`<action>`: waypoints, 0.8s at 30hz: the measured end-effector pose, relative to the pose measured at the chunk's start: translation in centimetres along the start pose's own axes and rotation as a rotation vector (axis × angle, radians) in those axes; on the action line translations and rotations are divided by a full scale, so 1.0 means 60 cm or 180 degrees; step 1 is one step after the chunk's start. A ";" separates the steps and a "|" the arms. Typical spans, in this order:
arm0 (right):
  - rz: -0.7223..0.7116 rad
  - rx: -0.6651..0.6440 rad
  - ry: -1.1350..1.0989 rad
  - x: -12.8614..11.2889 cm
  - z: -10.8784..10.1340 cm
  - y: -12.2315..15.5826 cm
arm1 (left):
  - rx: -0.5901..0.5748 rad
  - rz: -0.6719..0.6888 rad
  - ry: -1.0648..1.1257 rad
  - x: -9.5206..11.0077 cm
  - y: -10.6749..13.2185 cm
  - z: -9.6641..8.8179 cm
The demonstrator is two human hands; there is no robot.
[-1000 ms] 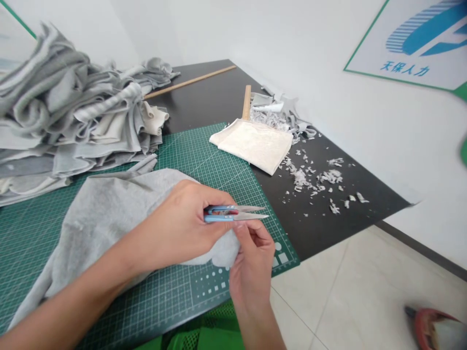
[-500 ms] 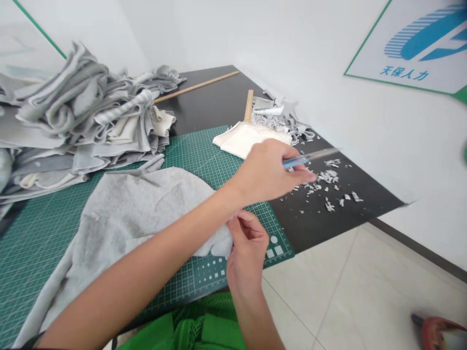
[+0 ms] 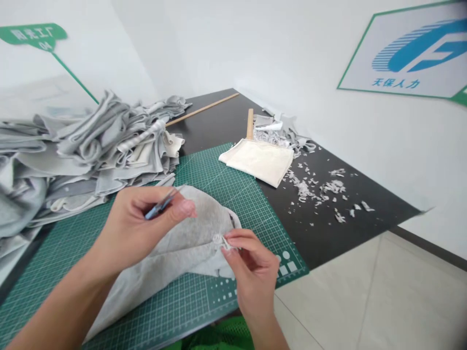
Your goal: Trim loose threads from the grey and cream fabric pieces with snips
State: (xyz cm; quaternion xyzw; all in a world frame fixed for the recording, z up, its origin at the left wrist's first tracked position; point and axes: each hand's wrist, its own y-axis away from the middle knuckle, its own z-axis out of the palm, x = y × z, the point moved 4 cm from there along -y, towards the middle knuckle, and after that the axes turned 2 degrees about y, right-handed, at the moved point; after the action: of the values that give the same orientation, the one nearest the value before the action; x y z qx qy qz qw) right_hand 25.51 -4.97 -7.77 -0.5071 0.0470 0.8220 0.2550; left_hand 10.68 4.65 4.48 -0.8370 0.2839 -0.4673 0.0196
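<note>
A grey piece of cloth lies on the green cutting mat in front of me. My left hand is closed around small blue-handled thread snips, held over the cloth's upper part. My right hand pinches the cloth's right edge between thumb and fingers, where a small pale tab or thread end shows.
A tall heap of grey and cream fabric pieces fills the left of the black table. A folded cream cloth, a wooden stick, a long wooden rod and scattered fabric snippets lie at the right. The table edge drops to tiled floor.
My left hand, which had reached right over the snippets with the snips, has drawn back left over the grey cloth. My right hand has kept hold of the cloth edge.
</note>
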 end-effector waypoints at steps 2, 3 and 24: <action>-0.0259 -0.0178 0.0093 -0.013 0.006 0.002 | -0.0279 -0.0074 -0.0074 -0.009 0.030 -0.004; -0.0397 -0.0270 0.0135 -0.020 0.011 0.003 | -0.0444 -0.0088 -0.0084 -0.011 0.043 -0.003; -0.0590 -0.1680 0.0053 -0.027 0.109 0.004 | -0.1395 0.0732 -0.0320 -0.043 0.136 -0.072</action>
State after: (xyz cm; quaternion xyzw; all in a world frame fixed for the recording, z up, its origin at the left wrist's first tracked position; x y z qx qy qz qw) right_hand 20.70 -3.58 -3.26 -0.5648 -0.2132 0.7748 0.1878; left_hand 2.50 0.11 2.50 -0.8057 0.4705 -0.3470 -0.0951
